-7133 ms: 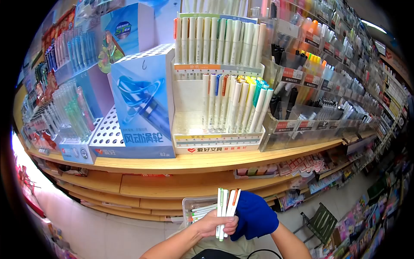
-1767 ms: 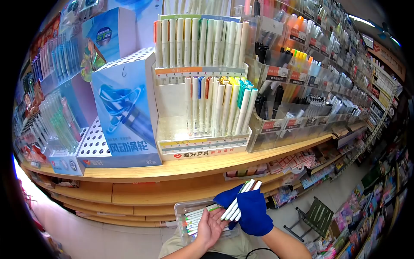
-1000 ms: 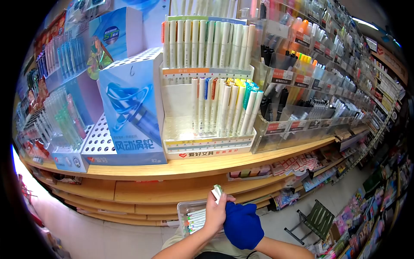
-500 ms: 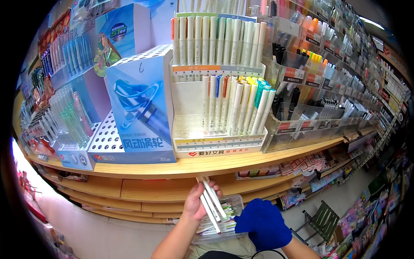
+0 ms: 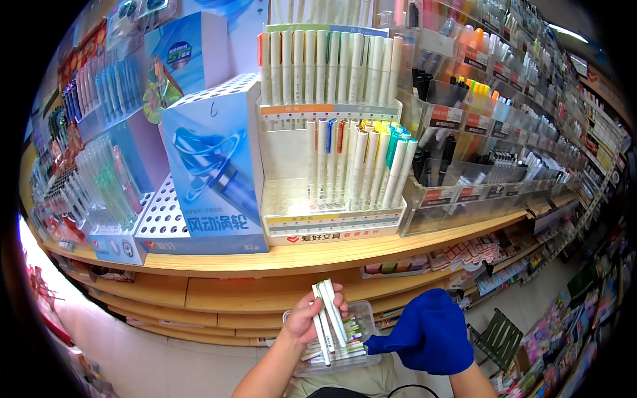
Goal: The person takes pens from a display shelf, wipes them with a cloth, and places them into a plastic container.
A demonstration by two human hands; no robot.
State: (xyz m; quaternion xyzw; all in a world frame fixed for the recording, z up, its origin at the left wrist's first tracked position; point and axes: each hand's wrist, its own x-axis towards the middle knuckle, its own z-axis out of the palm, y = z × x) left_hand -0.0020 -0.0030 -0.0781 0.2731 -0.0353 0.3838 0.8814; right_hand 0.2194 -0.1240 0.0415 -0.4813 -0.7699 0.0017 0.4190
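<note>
Several white pens [image 5: 326,325] are gripped in my left hand [image 5: 308,317], fingers closed round them, their lower ends slanting down to the right. Under them lies a clear plastic tray [image 5: 373,310] on the lap, with more white pens with coloured marks [image 5: 352,350] inside. A blue cloth covers my right hand [image 5: 434,335] to the right of the tray and hides its fingers. One corner of the cloth reaches left to the tray's edge. My two hands are apart.
Ahead, a wooden shelf [image 5: 318,260] bears a white pen rack [image 5: 285,156] with two rows of capped pens, a blue display box [image 5: 212,166] on its left and clear tiered pen holders [image 5: 458,189] on its right. A folding stool [image 5: 501,338] stands at the lower right.
The blue cloth and my right hand, earlier round the pens, have moved away to the right and up. My left hand now holds the pens alone above the tray.
</note>
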